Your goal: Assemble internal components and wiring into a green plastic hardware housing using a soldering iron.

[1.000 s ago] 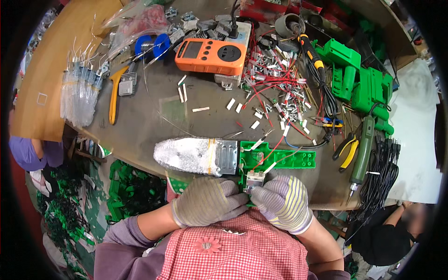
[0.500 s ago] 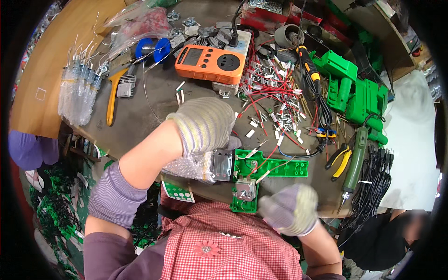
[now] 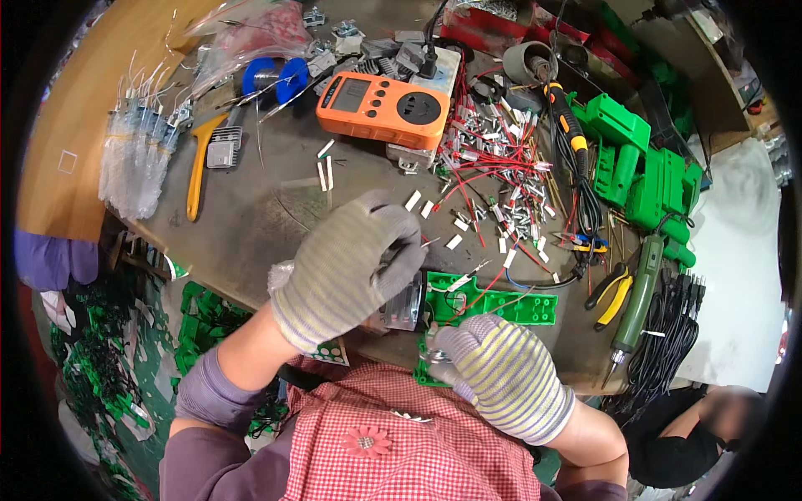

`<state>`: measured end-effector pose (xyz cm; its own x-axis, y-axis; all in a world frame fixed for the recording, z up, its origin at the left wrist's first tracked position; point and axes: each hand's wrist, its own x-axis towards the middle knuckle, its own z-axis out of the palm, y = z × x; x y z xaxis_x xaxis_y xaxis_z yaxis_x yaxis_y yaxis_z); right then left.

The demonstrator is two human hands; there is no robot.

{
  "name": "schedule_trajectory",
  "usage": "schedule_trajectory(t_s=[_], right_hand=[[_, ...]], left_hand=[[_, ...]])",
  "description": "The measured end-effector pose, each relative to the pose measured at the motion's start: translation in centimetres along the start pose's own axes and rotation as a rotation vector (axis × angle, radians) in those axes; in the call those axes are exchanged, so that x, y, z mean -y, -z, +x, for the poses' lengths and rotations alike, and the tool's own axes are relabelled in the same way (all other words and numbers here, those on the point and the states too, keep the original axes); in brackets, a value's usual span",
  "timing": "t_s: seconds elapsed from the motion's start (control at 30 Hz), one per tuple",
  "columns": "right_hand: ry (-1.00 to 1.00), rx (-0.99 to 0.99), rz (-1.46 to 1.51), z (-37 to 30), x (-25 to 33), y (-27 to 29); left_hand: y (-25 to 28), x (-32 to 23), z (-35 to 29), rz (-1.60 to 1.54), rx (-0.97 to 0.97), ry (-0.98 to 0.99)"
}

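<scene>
A green plastic housing half [image 3: 518,307] lies by the table's front edge, with red and white-sleeved wires inside. My right hand [image 3: 510,376], in a striped knit glove, closes its fingers over the housing's lower arm and mostly covers the metal part there. What those fingertips grip is hidden. Left of the housing, my gloved left hand [image 3: 347,271] is raised with fingers curled toward the thumb. Anything pinched there is too small to make out. Under this hand a clear-fronted metallic piece [image 3: 403,307] touches the housing's left end, beside bubble wrap [image 3: 281,274].
Beyond my hands stand an orange meter [image 3: 380,108] and a heap of red-wired parts [image 3: 510,167]. To the right are a soldering iron [image 3: 568,121], green housings [image 3: 622,150], pliers [image 3: 614,296], a green electric screwdriver [image 3: 639,292] and black cords [image 3: 668,326]. Another person [image 3: 677,434] sits at lower right.
My left hand has turned and lifted, its fingers now curled above the metallic piece. My right hand has moved up and left onto the metal part, covering it.
</scene>
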<state>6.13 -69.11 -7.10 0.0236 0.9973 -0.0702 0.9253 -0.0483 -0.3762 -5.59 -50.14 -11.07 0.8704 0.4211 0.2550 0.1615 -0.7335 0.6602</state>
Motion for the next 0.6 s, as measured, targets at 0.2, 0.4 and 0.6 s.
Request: schedule_trajectory(t_s=[0.2, 0.4, 0.6], right_hand=[[0.167, -0.134, 0.14, -1.6, -2.1, -1.9], [0.334, -0.344, 0.09, -3.3, -2.8, -3.7], [0.344, -0.294, -0.098, -3.3, -1.2, -2.8]], left_hand=[[-0.7, 0.6, -0.9, -0.051, 0.011, -0.013], [-1.1, 0.5, -0.7, -0.035, 0.041, -0.055], [-1.0, 0.3, -0.8, -0.04, 0.007, -0.042]])
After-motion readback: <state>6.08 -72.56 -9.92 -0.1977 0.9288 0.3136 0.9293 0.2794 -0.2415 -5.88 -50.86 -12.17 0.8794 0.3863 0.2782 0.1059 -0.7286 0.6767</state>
